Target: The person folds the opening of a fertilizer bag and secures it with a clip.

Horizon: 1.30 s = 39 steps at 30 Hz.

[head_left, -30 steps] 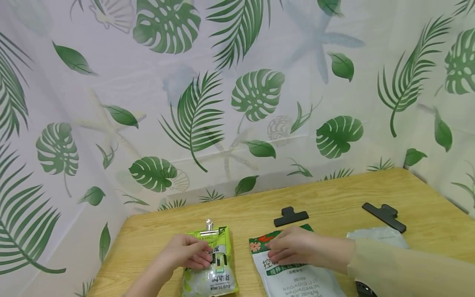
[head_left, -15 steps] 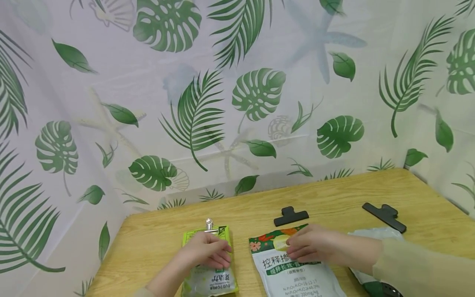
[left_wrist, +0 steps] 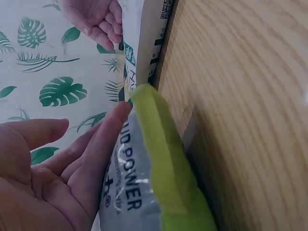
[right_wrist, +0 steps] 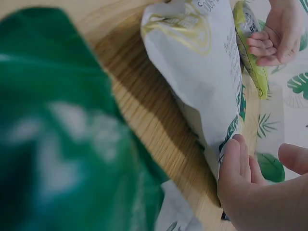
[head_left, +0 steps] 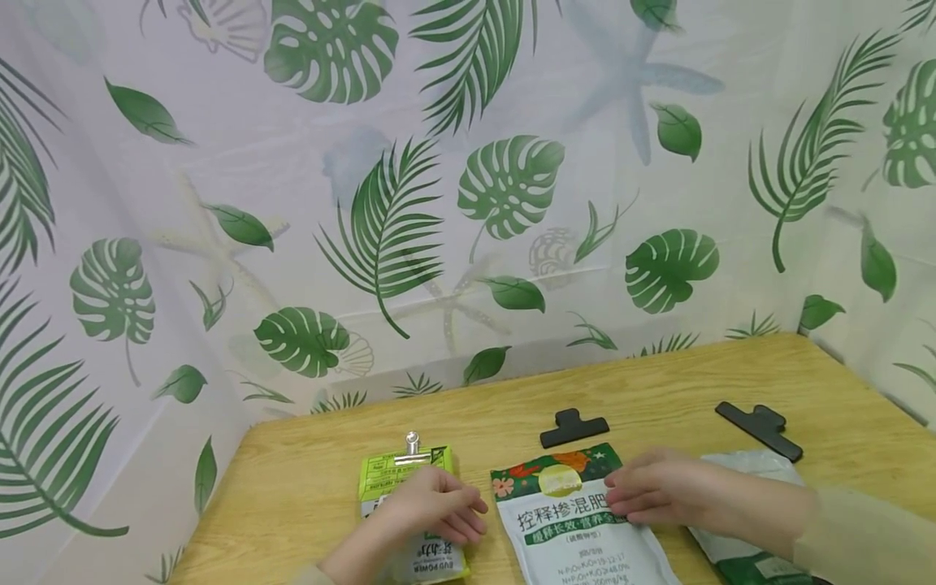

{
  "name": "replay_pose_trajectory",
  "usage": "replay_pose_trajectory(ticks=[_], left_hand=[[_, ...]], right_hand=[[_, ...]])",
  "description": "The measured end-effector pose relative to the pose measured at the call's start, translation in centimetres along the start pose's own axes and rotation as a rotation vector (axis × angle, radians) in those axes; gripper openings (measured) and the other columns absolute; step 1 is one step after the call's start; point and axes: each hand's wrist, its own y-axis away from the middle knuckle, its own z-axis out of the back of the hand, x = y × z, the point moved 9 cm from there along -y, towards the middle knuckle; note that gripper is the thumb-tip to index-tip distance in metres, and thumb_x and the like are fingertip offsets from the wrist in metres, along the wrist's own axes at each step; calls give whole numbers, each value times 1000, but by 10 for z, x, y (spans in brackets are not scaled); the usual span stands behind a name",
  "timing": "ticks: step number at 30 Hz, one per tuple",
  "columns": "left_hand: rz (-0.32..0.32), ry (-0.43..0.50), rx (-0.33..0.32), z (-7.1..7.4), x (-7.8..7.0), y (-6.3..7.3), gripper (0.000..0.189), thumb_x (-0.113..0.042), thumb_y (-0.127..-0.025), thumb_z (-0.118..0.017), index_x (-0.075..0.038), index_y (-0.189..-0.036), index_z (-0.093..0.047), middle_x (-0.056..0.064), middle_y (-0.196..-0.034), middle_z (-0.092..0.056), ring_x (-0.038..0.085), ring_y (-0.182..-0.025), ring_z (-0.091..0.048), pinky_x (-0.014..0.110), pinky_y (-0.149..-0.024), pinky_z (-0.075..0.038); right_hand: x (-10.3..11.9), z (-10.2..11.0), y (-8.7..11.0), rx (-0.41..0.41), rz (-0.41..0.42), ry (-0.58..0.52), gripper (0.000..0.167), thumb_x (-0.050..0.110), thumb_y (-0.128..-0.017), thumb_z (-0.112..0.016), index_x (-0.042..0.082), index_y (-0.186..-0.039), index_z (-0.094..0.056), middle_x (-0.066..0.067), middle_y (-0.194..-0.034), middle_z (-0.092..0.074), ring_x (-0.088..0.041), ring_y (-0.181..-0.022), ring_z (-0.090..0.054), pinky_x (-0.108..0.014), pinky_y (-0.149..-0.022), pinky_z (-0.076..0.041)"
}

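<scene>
My left hand [head_left: 439,505] is over a small lime-green and silver "BUD POWER" bag [head_left: 431,562], fingers loosely extended and holding nothing. In the left wrist view its fingertips are right at the face of that bag [left_wrist: 127,178]. A metal bulldog clip [head_left: 413,448] grips the bag's far end. My right hand [head_left: 654,487] is at the right edge of a white fertilizer bag [head_left: 585,540] with a green floral top band. Its fingers are relaxed and hold nothing, fingertips right at the bag's edge in the right wrist view.
Behind the white bag lies a black bag clip [head_left: 574,428]; another black clip [head_left: 760,429] is farther right. A white and green bag [head_left: 746,561] lies partly under my right forearm. The wooden table [head_left: 658,390] meets a leaf-print wall covering [head_left: 526,301] at its far edge.
Both hands have moved right: the left across the lime-green bag, the right from the middle of the white bag to its right edge. The bags and clips have stayed in place.
</scene>
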Motion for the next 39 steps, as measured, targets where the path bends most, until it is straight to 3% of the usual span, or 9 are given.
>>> replay_pose_trajectory(ticks=[9,14,28,34,39], left_hand=[[-20,-28,-62,-7,-3,3,31,-17,-107,-62,10,-121,-72,20,-102,-81,28,-88,-81,35,-75,-67],[-18,-30,-68,-11,-5,4,31,-16,-107,-64,10,-121,-72,21,-101,-81,29,-87,-81,34,-75,-66],[8,-43,-44,-32,-2,8,29,-17,-107,-62,8,-113,-76,19,-99,-81,28,-90,-80,35,-76,-66],[16,-7,-29,-36,-1,8,33,-17,-109,-60,11,-121,-73,21,-106,-80,31,-98,-80,36,-81,-66],[30,77,-29,-40,2,5,39,-20,-111,-55,14,-123,-70,24,-108,-80,29,-97,-80,32,-79,-66]], right_hand=[[-11,23,8,-18,-22,-20,50,13,-109,-55,-21,-145,-46,-17,-124,-74,-17,-105,-73,-36,-97,-61],[-18,33,11,-37,-30,-25,46,13,-109,-56,-20,-141,-51,-13,-117,-76,-16,-101,-74,-34,-94,-62],[-27,32,11,10,-10,-21,38,11,-109,-53,-18,-132,-56,-6,-108,-75,-14,-98,-73,-32,-92,-61],[-27,31,12,1,-15,-40,36,10,-109,-54,-18,-132,-56,-7,-108,-76,-14,-98,-74,-32,-93,-61],[-30,32,11,-15,-31,-52,36,9,-108,-56,-18,-131,-57,-8,-108,-76,-16,-99,-74,-33,-92,-61]])
